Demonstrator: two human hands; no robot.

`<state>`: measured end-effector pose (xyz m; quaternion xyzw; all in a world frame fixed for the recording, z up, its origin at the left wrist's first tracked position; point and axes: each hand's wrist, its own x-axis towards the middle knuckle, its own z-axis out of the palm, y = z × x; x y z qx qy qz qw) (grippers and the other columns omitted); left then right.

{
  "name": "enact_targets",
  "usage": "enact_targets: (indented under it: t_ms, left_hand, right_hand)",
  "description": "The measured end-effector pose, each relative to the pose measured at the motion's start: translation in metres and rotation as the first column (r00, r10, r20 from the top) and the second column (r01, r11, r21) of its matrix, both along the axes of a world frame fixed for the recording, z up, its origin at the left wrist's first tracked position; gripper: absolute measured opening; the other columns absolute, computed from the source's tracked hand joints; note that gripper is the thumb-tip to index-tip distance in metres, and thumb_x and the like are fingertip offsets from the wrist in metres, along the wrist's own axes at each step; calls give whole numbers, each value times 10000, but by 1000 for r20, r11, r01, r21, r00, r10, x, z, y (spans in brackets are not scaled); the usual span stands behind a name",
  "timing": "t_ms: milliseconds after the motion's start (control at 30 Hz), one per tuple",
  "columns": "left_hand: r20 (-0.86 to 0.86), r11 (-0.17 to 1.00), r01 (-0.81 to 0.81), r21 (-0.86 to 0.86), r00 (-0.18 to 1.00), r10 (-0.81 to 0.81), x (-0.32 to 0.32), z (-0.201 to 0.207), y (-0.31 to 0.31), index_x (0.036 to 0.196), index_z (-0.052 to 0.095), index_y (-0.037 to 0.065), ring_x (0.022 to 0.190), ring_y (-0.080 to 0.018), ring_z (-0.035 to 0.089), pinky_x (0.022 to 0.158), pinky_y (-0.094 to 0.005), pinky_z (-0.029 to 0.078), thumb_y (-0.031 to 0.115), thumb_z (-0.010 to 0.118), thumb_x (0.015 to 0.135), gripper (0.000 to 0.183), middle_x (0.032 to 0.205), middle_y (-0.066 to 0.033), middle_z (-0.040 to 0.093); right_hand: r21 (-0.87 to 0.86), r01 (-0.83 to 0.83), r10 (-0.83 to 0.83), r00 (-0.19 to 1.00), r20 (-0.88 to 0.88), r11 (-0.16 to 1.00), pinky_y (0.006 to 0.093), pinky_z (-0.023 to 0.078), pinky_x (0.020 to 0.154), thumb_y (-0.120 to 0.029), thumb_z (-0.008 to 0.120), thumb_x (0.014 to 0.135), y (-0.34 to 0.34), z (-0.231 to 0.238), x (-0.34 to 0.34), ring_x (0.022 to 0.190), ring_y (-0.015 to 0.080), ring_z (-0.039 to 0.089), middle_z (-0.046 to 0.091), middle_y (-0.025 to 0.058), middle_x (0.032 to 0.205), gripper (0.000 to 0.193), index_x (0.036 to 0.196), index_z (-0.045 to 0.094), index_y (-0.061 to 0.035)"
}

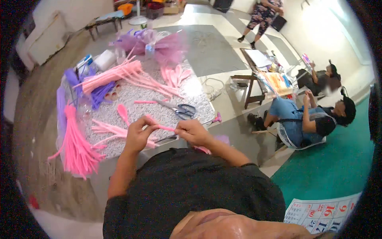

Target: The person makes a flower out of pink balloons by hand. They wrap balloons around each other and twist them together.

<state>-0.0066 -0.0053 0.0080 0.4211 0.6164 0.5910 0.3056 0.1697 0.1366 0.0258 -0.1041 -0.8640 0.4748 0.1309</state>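
My left hand (140, 133) and my right hand (192, 132) hold the two ends of a pink pipe cleaner (164, 128) stretched between them, just above the near edge of a speckled grey table (131, 95). Both hands pinch it with closed fingers. Scissors (181, 109) with dark handles lie on the table just beyond my right hand. A bent pink loop piece (122, 112) lies behind my left hand. A bundle of pink pipe cleaners (77, 149) hangs over the table's left edge.
More pink stems (119, 73), purple ones (97, 93) and a purple tulle bow (159, 46) cover the far table. Two people sit on the floor at right (314, 117) by a low wooden table (264, 81). Another person stands at the back (262, 18). A calendar sheet (322, 215) lies lower right.
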Motion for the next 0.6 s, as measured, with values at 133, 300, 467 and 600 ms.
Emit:
enact_targets:
  t_ms: [133, 300, 467, 600]
  left_hand:
    - [-13, 998, -57, -34, 998, 57, -8, -7, -10, 788, 601, 12, 702, -91, 517, 660, -242, 413, 51, 645, 756, 66, 721, -12, 582]
    - [-306, 891, -450, -51, 857, 415, -45, -7, -16, 788, 617, -3, 708, -209, 559, 673, -316, 425, 133, 625, 765, 138, 727, -103, 596]
    - [-624, 875, -478, -77, 708, 332, -92, -19, -5, 807, 654, 0, 807, -320, 589, 722, -400, 448, 176, 615, 750, 189, 806, -172, 625]
    - [-728, 871, -424, -249, 675, 121, -100, -29, 15, 765, 679, 40, 803, -340, 591, 715, -430, 460, 212, 610, 732, 188, 787, -167, 634]
  right_hand:
    - [-93, -34, 46, 990, 137, 995, 316, 414, 535, -203, 536, 851, -4, -11, -13, 576, 197, 544, 563, 117, 648, 218, 784, 578, 0]
    - [-193, 144, -134, 989, 66, 971, 283, 447, 556, -163, 547, 864, 15, -41, -30, 596, 127, 558, 601, 74, 680, 183, 900, 622, 0]
    - [238, 174, -168, 985, -44, 955, 316, 468, 633, -141, 580, 820, 38, -46, -54, 678, 250, 590, 613, 143, 780, 192, 966, 619, -22]
    - [442, 62, -84, 996, 30, 895, 406, 453, 710, -192, 548, 824, 46, -66, -91, 828, 327, 565, 573, 150, 877, 195, 901, 613, -26]
